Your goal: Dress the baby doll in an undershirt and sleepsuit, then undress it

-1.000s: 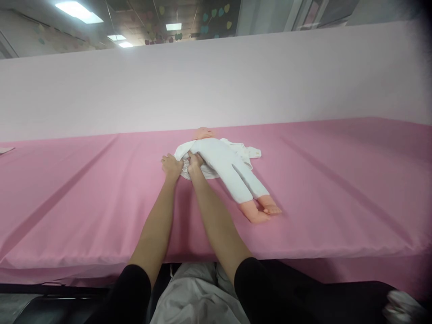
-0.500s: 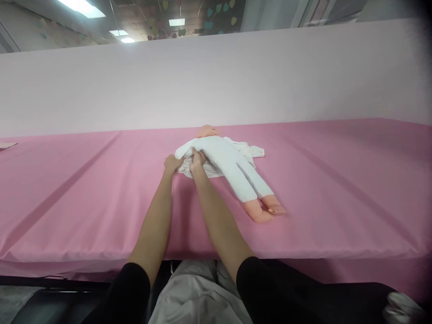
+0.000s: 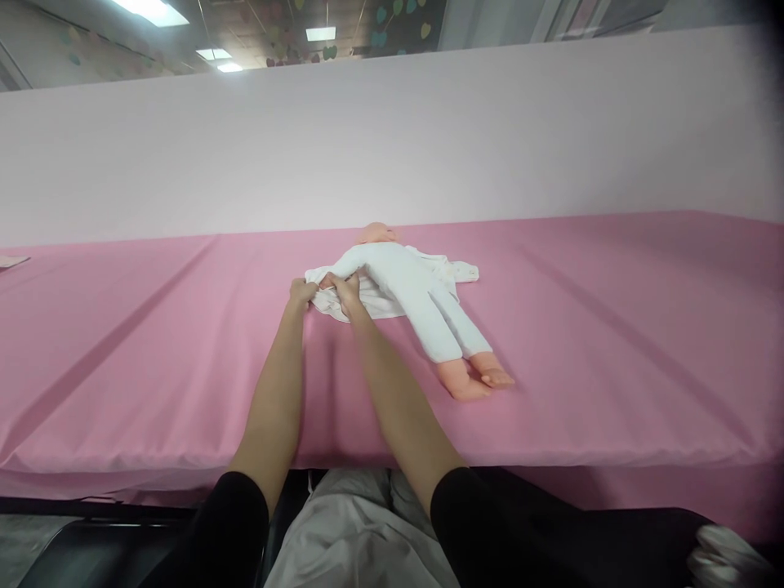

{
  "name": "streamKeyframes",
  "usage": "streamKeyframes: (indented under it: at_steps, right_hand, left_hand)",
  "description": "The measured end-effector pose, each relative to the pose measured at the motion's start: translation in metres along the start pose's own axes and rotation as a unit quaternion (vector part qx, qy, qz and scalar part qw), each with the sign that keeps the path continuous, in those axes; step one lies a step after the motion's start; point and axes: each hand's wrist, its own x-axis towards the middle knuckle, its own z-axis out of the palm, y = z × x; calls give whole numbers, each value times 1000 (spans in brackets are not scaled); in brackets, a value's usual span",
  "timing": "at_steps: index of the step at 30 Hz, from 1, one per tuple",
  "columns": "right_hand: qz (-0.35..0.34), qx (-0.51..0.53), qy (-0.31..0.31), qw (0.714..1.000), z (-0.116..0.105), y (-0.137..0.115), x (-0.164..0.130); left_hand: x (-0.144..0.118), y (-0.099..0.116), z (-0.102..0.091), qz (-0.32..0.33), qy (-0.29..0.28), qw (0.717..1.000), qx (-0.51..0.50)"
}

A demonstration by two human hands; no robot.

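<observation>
A baby doll [image 3: 412, 287] with a white cloth body lies on its back on the pink-covered table, head away from me and feet toward the front right. Under its upper body a small white shirt [image 3: 380, 307] is spread, one sleeve [image 3: 465, 272] stretching out to the right. My left hand [image 3: 302, 292] is closed on the shirt's left sleeve. At the end of the doll's arm on that side, my right hand [image 3: 344, 291] grips the doll's hand beside the sleeve. The sleeve opening is hidden by my fingers.
The pink table cover [image 3: 184, 351] runs to a pale upright panel [image 3: 392, 139] behind the doll. At the far left edge lies a flat light-coloured item [image 3: 12, 262]. A black chair [image 3: 104, 555] stands below the table at the lower left.
Both hands have shifted slightly left. The doll's arm now reaches farther out, its hand showing by my right fingers, and the sleeve is drawn further left.
</observation>
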Motion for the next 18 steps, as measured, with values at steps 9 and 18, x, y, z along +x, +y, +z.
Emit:
streamKeyframes:
  at_steps: [9, 18]
  right_hand:
    - [-25, 85, -31, 996, -3, -3, -2]
    - [22, 52, -75, 996, 4, -13, -13]
  left_hand:
    - [-8, -7, -1, 46, -65, 990, -120]
    - [-7, -21, -1, 184, 61, 981, 17]
